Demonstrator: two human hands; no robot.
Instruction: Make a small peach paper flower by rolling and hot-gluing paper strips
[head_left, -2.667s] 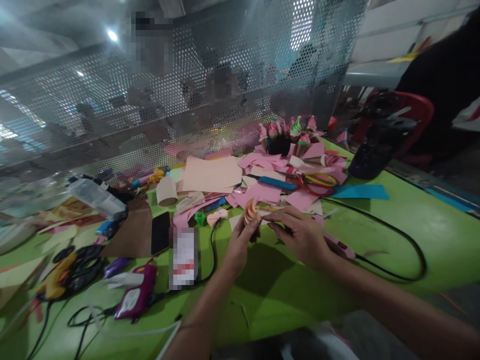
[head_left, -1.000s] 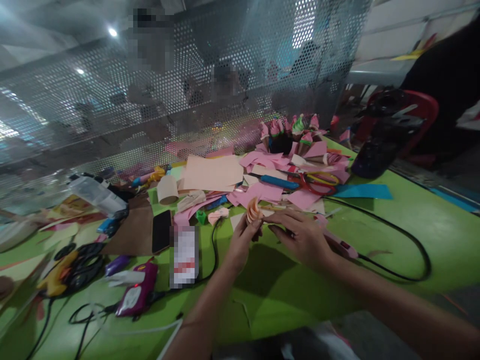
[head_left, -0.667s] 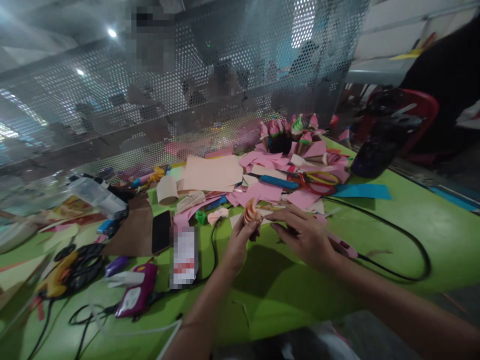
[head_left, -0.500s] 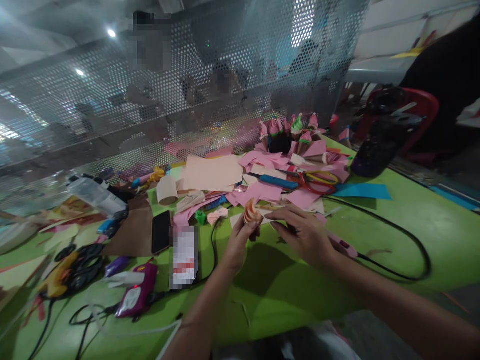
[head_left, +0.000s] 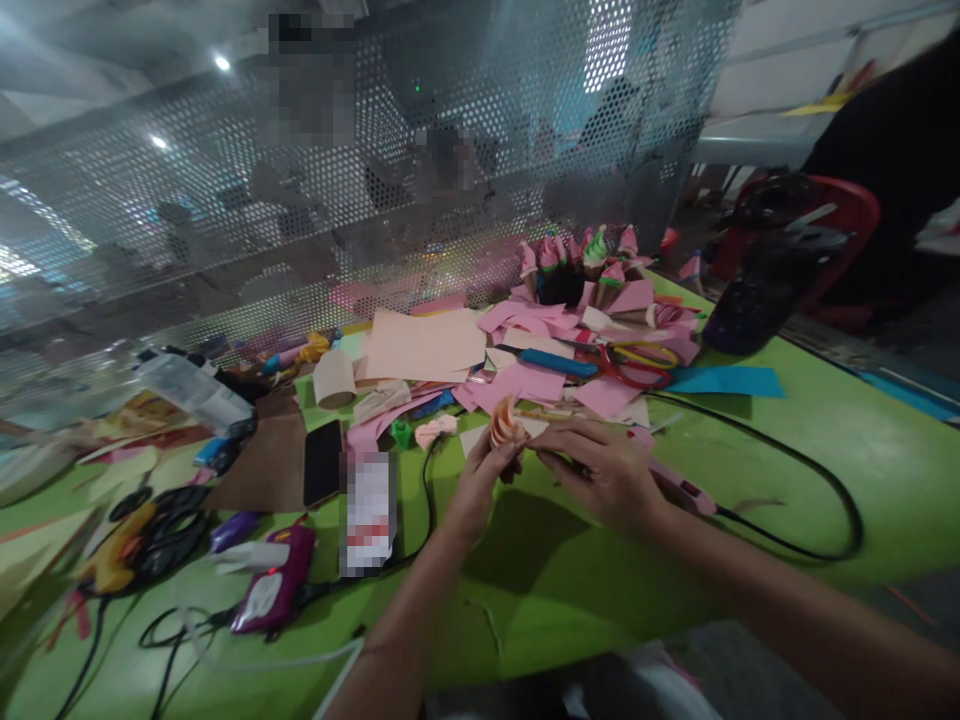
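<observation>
A peach-coloured ruffled swirl (head_left: 508, 421), like the top of a soft-serve ice cream, stands upright in my left hand (head_left: 489, 468), whose fingers close around its base. My right hand (head_left: 600, 465) comes in from the right, thumb and forefinger pinched together beside the swirl's lower right edge. What lies between those fingertips is too small to make out. Under the right wrist a pink pen-like tool (head_left: 686, 488) with a black cable lies on the table. Behind the hands are a pale pink lump (head_left: 436, 430) and a small green piece (head_left: 401, 433).
Pink and peach sheets (head_left: 424, 345), a blue-handled cutter (head_left: 559, 363) and red-and-yellow scissors (head_left: 637, 366) lie behind. Finished-looking cones (head_left: 597, 250) stand at the back. Left are a phone (head_left: 323, 464), a magenta device (head_left: 276, 580) and a glue gun (head_left: 124, 550). A dark bottle (head_left: 757, 290) stands right.
My right hand has moved slightly left to the swirl, and its thumb and forefinger, apart before, have come together. My left hand keeps its hold almost unmoved.
</observation>
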